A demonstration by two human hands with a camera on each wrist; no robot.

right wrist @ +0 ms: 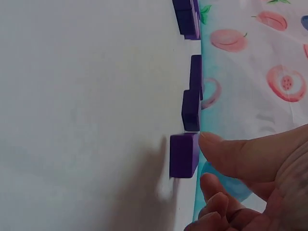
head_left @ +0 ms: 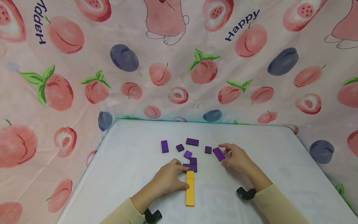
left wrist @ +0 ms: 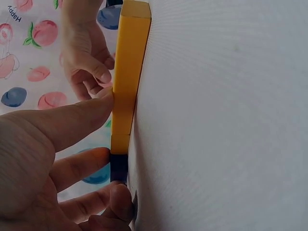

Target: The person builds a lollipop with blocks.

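Observation:
A long yellow block (head_left: 190, 194) with a short yellow block (head_left: 190, 174) at its far end forms a straight bar. Across that end lies a purple block (head_left: 193, 168), with a purple cube (head_left: 193, 161) against its far side. My left hand (head_left: 167, 178) touches the long block with its thumb, while its index finger rests by the crosswise purple one. To the right, my right hand (head_left: 235, 157) pinches a purple rectangular block (head_left: 219, 154) between thumb and fingers. The right wrist view shows the thumb tip at the edge of this block (right wrist: 184, 156).
Beyond the hands lie loose purple pieces: an upright-lying block (head_left: 164, 146), a crosswise block (head_left: 192, 142) and small cubes (head_left: 208, 150). They stand on a white-covered table (head_left: 134, 137). A fruit-printed cloth (head_left: 179, 62) hangs behind its far edge.

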